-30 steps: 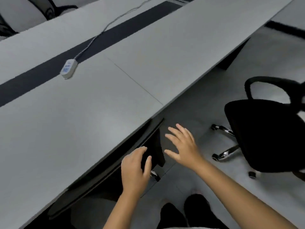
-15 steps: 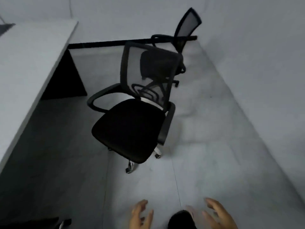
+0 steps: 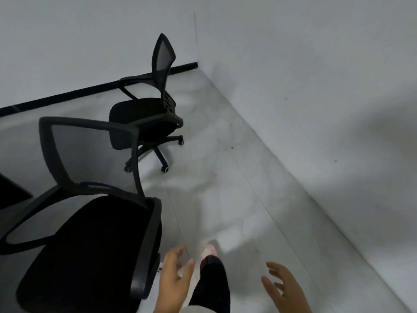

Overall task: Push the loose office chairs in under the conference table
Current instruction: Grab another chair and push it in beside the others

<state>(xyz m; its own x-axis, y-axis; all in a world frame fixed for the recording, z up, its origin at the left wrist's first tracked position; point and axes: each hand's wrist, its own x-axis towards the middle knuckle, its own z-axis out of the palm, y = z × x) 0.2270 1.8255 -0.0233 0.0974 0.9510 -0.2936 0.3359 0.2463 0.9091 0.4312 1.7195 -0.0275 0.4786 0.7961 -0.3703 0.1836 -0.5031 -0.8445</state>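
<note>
A black mesh-backed office chair (image 3: 90,240) stands loose on the floor at the lower left, its seat turned toward me. A second black office chair (image 3: 149,114) stands farther off near the back wall, side-on. My left hand (image 3: 174,283) hovers just right of the near chair's armrest, fingers apart, holding nothing. Apart from it at the bottom right, my right hand (image 3: 284,288) is also open and empty. Only a dark corner of the conference table's base (image 3: 11,193) shows at the left edge.
White walls close the space at the back and right, meeting in a corner (image 3: 195,41). A black skirting strip (image 3: 67,94) runs along the back wall. My leg and shoe (image 3: 211,267) are between my hands on the pale tiled floor (image 3: 225,177).
My view has swung from the table top to the floor and the two loose chairs. Both hands left the tucked chair and now hang open. The near chair is closer than half a second ago.
</note>
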